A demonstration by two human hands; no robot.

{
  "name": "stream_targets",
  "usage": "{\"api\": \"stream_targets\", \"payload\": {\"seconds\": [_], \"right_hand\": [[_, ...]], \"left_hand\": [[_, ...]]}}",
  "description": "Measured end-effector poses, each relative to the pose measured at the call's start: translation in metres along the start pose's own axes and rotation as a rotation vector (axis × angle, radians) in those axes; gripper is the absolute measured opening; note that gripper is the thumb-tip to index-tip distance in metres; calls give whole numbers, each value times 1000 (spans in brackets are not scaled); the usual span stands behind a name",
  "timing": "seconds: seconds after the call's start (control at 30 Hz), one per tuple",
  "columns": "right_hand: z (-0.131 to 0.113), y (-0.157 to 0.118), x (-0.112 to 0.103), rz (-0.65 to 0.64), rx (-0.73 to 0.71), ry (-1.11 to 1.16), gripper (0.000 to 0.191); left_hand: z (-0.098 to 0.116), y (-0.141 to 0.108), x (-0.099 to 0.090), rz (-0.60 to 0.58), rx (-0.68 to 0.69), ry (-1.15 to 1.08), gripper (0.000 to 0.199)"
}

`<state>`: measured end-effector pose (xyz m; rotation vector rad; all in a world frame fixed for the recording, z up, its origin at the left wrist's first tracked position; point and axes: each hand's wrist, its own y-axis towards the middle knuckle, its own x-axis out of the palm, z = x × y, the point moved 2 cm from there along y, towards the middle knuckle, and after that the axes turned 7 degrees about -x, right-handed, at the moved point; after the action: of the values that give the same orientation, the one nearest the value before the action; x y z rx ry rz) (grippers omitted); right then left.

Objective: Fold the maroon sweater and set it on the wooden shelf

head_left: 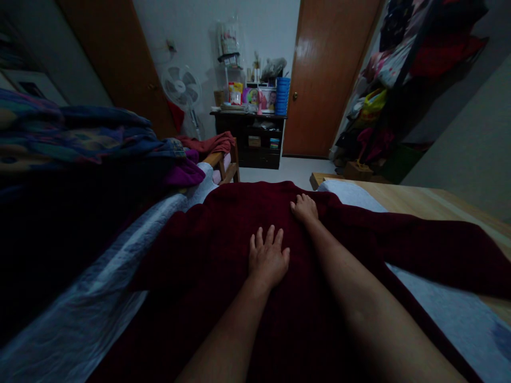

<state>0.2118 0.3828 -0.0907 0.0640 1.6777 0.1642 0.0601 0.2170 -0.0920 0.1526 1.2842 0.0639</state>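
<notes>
A dark red long-sleeved garment (231,229) lies spread out in front of me, its collar end away from me. One sleeve (435,239) stretches far to the right; the left sleeve (171,250) is bent back toward me. My left hand (268,258) rests flat on the middle of the garment with its fingers spread. Farther up, near the collar and shoulder, my right hand (305,207) lies on the cloth with fingers stretched and slightly bent. Neither hand holds anything. A pale blue-white sheet (120,276) shows beneath the garment on both sides.
A heap of clothes (91,138) rises on the left. Light wooden boards (423,199) run along the right. Beyond stand a white fan (181,88), a dark cabinet (227,133) bearing household items, and a wooden door (323,80). Hanging clothes and bags (393,64) fill a rack at right.
</notes>
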Motion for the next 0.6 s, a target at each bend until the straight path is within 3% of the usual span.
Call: {"api": "stream_targets", "payload": {"seconds": [0.27, 0.6], "right_hand": [[-21, -30, -1, -202, 93, 85, 64], [-35, -106, -10, -177, 5, 41, 64]], "left_hand": [[-1, 0, 1, 2, -9, 13, 57], [-3, 0, -3, -31, -19, -36, 54]]}}
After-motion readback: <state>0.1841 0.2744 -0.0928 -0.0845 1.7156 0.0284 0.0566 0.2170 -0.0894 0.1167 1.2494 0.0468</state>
